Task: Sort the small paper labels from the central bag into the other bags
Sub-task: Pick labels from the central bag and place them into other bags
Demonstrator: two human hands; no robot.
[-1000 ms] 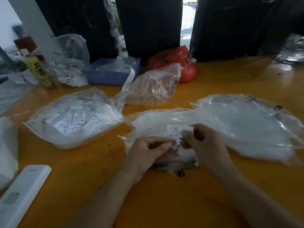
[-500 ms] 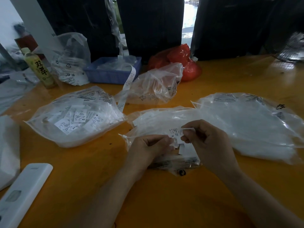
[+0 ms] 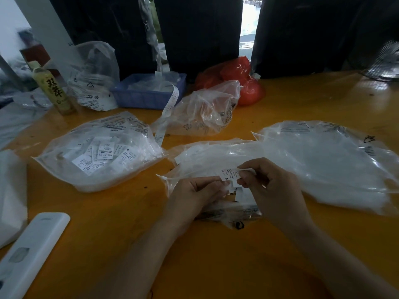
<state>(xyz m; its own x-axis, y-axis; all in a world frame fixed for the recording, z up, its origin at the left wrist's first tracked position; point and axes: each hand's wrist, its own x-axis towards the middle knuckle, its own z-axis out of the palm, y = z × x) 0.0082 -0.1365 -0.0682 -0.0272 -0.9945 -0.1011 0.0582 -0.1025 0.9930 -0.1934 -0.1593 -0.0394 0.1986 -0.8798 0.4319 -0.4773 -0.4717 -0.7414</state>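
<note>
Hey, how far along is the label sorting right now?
Partly done: the left bag already holds a pile of labels, some marked XS. In hand: the right hand pinches a label marked S, while the left hand grips more at the central bag. Left: the central bag still looks well filled, so plenty remains. The right bag is too cloudy to judge.
</note>
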